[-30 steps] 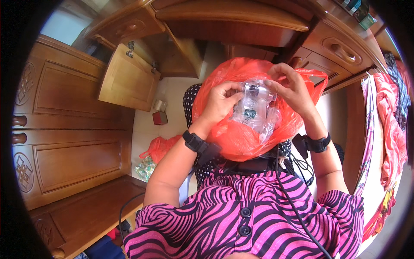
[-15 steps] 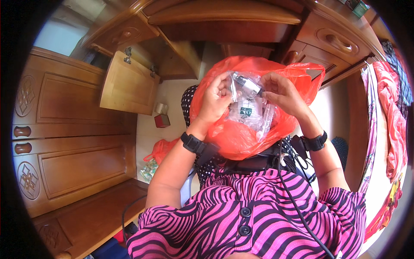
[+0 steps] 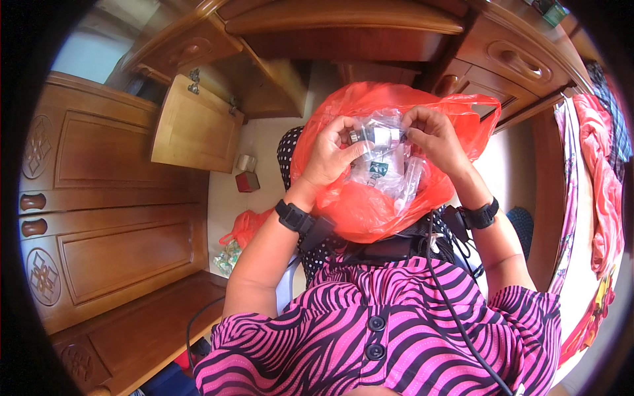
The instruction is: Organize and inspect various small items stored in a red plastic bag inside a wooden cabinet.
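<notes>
Clear plastic packet point(image 3: 382, 120) over red plastic bag point(image 3: 363, 211); my left hand point(image 3: 338, 150) and right hand point(image 3: 434, 137) pinch its two sides. Likely light, limp, slippery; best gripped at the stiffer-looking dark-and-white item point(image 3: 385, 137) inside.

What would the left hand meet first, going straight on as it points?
The crinkled, clear plastic packet, already touching the left hand; beyond it, likely the right hand, though depth is unclear.
</notes>
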The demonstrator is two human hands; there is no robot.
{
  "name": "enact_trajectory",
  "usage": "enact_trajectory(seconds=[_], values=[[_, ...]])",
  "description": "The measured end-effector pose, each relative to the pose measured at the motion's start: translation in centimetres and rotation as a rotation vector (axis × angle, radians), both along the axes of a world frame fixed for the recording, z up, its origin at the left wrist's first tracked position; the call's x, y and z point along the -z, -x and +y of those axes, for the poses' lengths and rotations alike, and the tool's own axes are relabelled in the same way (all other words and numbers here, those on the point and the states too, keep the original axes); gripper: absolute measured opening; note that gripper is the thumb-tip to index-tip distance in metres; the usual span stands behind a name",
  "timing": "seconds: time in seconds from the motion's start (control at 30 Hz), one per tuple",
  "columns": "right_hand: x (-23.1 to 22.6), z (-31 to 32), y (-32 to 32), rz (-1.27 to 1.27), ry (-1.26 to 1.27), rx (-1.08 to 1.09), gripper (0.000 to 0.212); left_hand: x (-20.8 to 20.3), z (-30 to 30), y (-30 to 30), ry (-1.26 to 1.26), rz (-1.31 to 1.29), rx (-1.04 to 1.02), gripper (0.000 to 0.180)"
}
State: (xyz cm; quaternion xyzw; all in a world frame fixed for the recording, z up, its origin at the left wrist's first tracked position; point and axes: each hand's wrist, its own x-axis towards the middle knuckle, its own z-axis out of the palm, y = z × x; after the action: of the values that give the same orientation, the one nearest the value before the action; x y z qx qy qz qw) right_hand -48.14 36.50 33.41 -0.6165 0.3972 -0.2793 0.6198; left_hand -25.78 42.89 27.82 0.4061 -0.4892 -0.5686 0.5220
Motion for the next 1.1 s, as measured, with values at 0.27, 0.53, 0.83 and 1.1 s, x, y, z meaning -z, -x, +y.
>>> enact_trajectory(seconds=[0.27,0.53,0.83,1.1], values=[[1.2,-0.5,0.6,-0.135,-0.021,0.162,0.01,-0.9,0.2,-0.1,-0.046,0.083,-0.108,0.021],[1.1,-1.0,1.9,-0.207,-0.099,0.205,0.011,-1.8,0.0,-0.3,-0.097,0.372,-0.133,0.019],[-0.6,-1.1,1.1,-0.263,-0.032,0.207,0.011,-2.7,-0.2,-1.4,-0.251,0.141,0.119,0.029],[-3.3,0.8,-1.8,-0.146,0.264,0.038,0.017,-4.9,0.5,-0.6,-0.113,0.152,0.169,0.027]])
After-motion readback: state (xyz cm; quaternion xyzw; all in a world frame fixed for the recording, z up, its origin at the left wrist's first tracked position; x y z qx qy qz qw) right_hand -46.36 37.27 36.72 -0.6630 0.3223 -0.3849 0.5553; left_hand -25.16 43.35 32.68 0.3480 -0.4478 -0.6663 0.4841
